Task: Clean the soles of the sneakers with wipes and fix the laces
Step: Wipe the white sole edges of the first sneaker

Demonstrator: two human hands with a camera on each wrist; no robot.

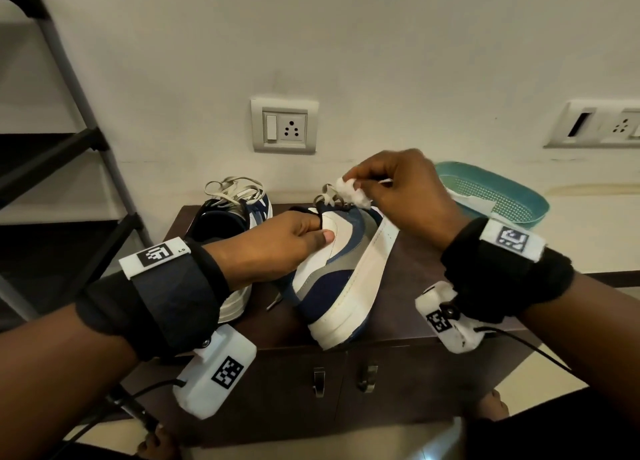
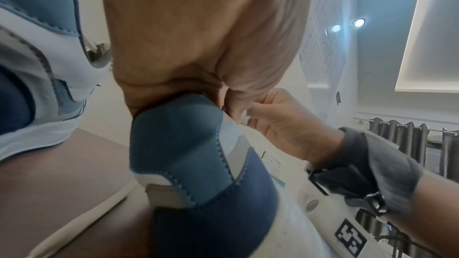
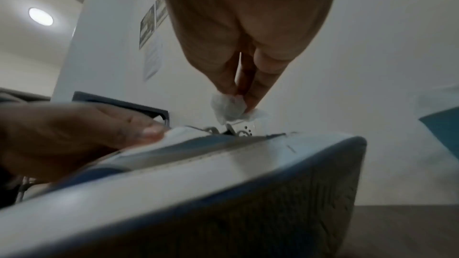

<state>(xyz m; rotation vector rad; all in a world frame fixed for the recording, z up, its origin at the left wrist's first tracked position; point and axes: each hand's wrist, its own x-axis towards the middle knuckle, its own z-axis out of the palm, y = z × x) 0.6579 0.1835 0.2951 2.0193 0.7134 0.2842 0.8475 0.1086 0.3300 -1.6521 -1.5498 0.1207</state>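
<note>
A white, navy and grey sneaker (image 1: 341, 269) lies tilted on its side on the dark cabinet top, heel toward me, white sole edge facing right. My left hand (image 1: 294, 238) grips its collar, thumb on the white side panel (image 3: 149, 131). My right hand (image 1: 398, 189) hovers over the toe end and pinches a crumpled white wipe (image 1: 353, 188) just above the laces (image 1: 329, 196). The wipe (image 3: 233, 109) hangs from the fingertips over the shoe's upper (image 3: 223, 154). The second sneaker (image 1: 235, 214) stands behind my left hand with loose beige laces. The held shoe's heel (image 2: 188, 154) fills the left wrist view.
A teal perforated tray (image 1: 495, 193) holding a white sheet sits at the back right by the wall. A black metal rack (image 1: 55, 169) stands to the left. Wall sockets (image 1: 284, 125) are behind the shoes. The cabinet (image 1: 433, 366) has two door handles at its front.
</note>
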